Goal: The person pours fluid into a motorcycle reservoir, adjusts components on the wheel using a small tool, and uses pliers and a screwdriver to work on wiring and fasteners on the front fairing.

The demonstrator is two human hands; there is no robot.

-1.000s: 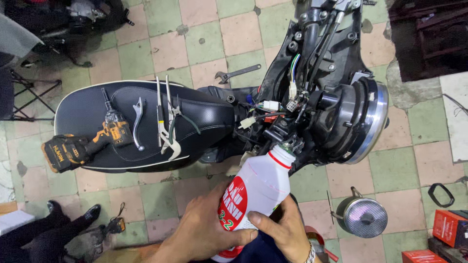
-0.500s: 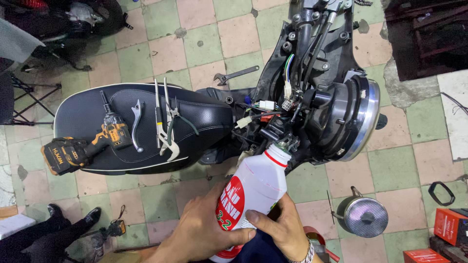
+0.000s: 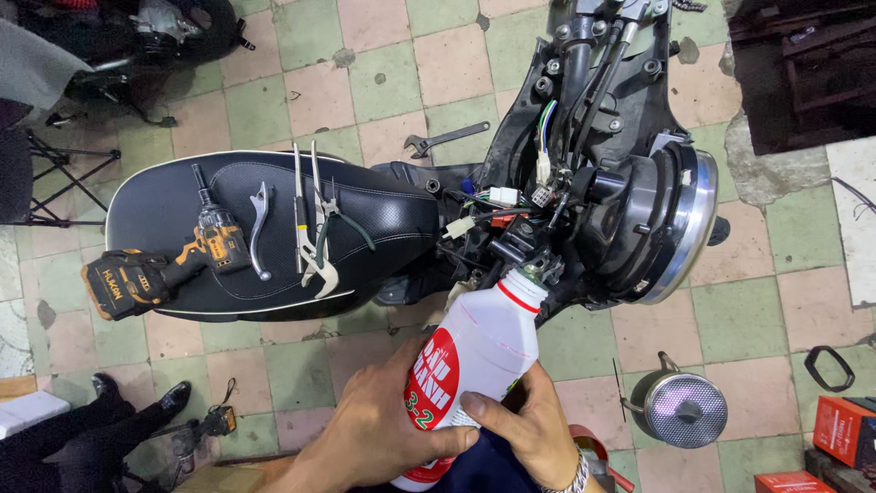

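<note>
Black scooter seat (image 3: 383, 215) carries cordless drill (image 3: 164, 265), brake lever (image 3: 260, 228), pliers (image 3: 319, 219). Tiled floor (image 3: 383, 64) holds spanner (image 3: 447, 139), round headlamp (image 3: 684, 409).

white plastic bottle (image 3: 474, 356) | red round label, red neck ring | tilted, neck up-right against scooter's open handlebar housing (image 3: 584, 210) | held below scooter seat

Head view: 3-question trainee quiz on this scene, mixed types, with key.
1. True or false: both hands hold the bottle.
2. What lies on the seat nearest its left end? A) wrench B) drill C) pot
3. Fill in: the bottle's neck is tipped towards the scooter's ____ end.

Key
1. True: left hand and right hand both grip it.
2. B, the drill.
3. Handlebar, beside the headlight.
</note>
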